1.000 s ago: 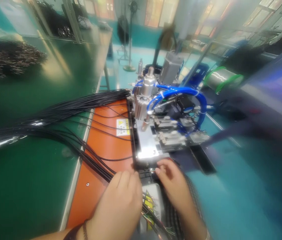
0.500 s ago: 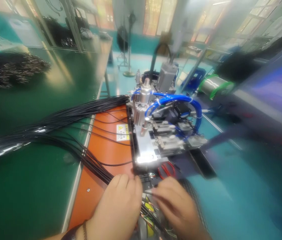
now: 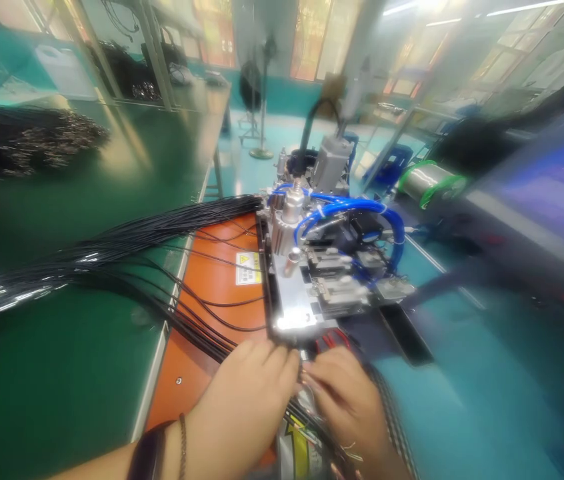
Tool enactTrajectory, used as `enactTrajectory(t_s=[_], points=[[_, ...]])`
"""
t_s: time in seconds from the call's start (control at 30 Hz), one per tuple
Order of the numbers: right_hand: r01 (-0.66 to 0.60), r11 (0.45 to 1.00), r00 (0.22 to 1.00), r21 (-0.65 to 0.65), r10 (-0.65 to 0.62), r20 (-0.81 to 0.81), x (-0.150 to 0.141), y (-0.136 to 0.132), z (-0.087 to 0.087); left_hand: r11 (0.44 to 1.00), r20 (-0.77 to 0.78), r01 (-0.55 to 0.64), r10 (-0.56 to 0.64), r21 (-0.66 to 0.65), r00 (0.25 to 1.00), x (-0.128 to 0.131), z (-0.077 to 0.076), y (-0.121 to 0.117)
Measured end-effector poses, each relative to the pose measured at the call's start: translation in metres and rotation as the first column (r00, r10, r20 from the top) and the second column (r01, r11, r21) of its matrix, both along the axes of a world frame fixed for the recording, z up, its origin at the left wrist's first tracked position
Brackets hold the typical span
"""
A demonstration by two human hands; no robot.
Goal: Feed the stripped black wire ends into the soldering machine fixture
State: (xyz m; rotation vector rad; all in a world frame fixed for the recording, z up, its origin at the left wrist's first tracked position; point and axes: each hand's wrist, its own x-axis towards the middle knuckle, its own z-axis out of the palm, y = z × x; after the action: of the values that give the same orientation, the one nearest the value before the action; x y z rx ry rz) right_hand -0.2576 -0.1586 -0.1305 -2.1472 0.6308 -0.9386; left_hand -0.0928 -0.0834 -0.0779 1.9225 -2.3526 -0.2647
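Low in the middle, my left hand [image 3: 255, 383] is closed around a bunch of black cables [image 3: 202, 337] that comes in from the left. Close beside it, my right hand [image 3: 347, 393] is pinched near the cable ends; whatever sits between its fingertips is too small to make out. Below both hands, cable ends with thin stripped wires [image 3: 307, 427] stick out over a yellow-marked surface. Just ahead of my fingers stands the machine's bright metal plate [image 3: 292, 307], with several cables running to its left edge.
Blue air hoses [image 3: 362, 203] loop over the machine. Its orange base [image 3: 212, 267] borders a green table [image 3: 62, 380], where a long cable bundle [image 3: 162, 230] lies. A wire spool with green rims [image 3: 429, 183] is to the right. A dark phone-like slab [image 3: 407, 335] lies nearby.
My left hand has shifted slightly right and upward, closing the gap to my right hand. The fingertips now nearly meet in front of the machine. Another cable now arches across the orange base.
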Motion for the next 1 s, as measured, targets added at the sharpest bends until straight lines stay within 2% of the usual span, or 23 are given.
enactTrajectory(t_s=[0.1, 0.33, 0.4, 0.5, 0.57, 0.6, 0.73, 0.87, 1.0], points=[[0.032, 0.999, 0.999, -0.015, -0.032, 0.012, 0.002, 0.002, 0.000, 0.999, -0.041, 0.032, -0.032, -0.007, 0.999, 0.000, -0.003, 0.002], [0.170, 0.983, 0.982, -0.069, -0.163, 0.100, 0.002, 0.010, 0.007, 0.996, -0.101, -0.038, 0.029, -0.084, 0.994, 0.002, -0.011, 0.007], [0.158, 0.977, 0.981, -0.145, -0.139, 0.134, 0.001, 0.010, 0.007, 0.991, -0.122, -0.064, 0.050, -0.113, 0.991, 0.003, -0.011, 0.007], [0.046, 0.972, 0.996, -0.232, -0.027, 0.086, 0.001, 0.009, 0.007, 0.982, -0.143, -0.102, 0.079, -0.162, 0.987, 0.003, -0.009, 0.006], [0.001, 0.985, 1.000, -0.170, -0.002, -0.006, 0.004, 0.009, 0.008, 0.974, -0.151, -0.122, 0.094, -0.189, 0.984, 0.002, -0.008, 0.005], [0.022, 0.993, 0.999, -0.115, -0.027, -0.041, 0.005, 0.008, 0.009, 0.972, -0.155, -0.127, 0.096, -0.200, 0.983, 0.002, -0.008, 0.005], [0.199, 0.980, 0.980, 0.024, -0.198, -0.027, 0.010, 0.010, 0.013, 0.965, -0.169, -0.120, 0.081, -0.235, 0.982, 0.002, -0.010, 0.006], [0.154, 0.988, 0.988, 0.021, -0.153, -0.020, 0.013, 0.012, 0.015, 0.967, -0.155, -0.108, 0.073, -0.233, 0.985, 0.002, -0.010, 0.007], [0.084, 0.995, 0.993, -0.043, -0.087, -0.075, 0.016, 0.008, 0.020, 0.966, -0.093, -0.055, 0.032, -0.254, 0.995, 0.001, -0.010, 0.009]])
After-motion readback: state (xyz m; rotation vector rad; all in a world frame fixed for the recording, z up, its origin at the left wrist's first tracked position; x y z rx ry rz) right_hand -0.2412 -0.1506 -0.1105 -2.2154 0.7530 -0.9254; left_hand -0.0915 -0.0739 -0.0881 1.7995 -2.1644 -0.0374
